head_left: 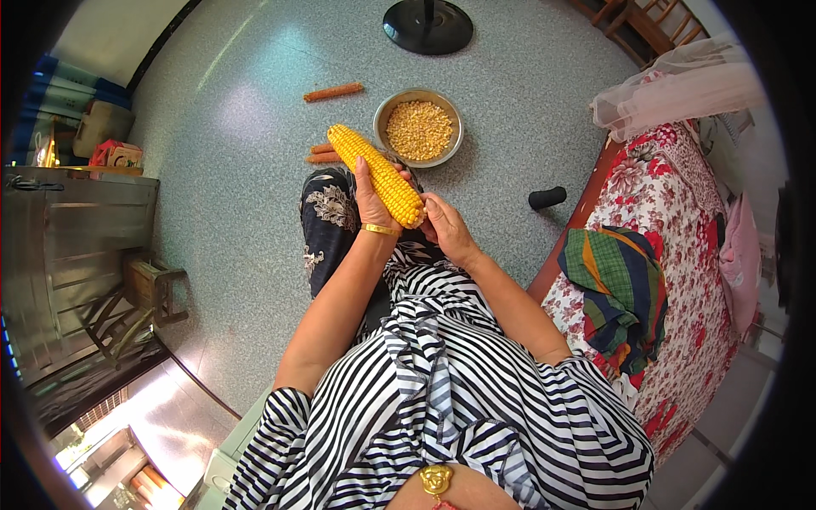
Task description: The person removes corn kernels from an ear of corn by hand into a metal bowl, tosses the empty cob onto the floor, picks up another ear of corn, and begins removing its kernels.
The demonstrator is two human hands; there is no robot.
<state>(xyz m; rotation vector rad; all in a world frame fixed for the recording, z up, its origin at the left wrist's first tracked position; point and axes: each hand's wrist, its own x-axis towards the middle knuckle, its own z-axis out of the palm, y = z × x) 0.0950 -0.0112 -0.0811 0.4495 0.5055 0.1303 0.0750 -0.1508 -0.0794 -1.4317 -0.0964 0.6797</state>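
Cob (378, 174) is held in both hands, above the person's lap and just short of the bowl (419, 127). Long axis runs diagonally: far tip points up-left, away from the body toward the floor (238, 110) in front; near end points down-right toward the torso. All kernels on the visible side look intact, yellow.

Left hand (371, 202): wrapped around the cob's lower half from the left, fingers closed on it, thumb along the side. Gold bangle (379, 229) on that wrist.

Right hand (448, 228): at the near end of the cob, touching it at the butt. Fingers are curled together against that end; I can't tell whether the thumb is pressing on kernels or just resting.

Bowl: round metal, on the floor beyond the knees, holds loose yellow kernels. The cob's tip overlaps its left rim in the view; contact can't be told.

Bare cobs: one reddish-brown stripped cob (333, 91) lies on the floor up-left of the bowl, well apart from it. Two more (323, 154) lie just left of the bowl, partly hidden behind the held cob.

Other: black fan base (427, 25) at the top, a dark cylindrical thing (546, 197) on the floor right of the bowl, floral bed (671, 255) on the right with a folded plaid cloth (620, 289), a wooden stool (153, 289) at left.
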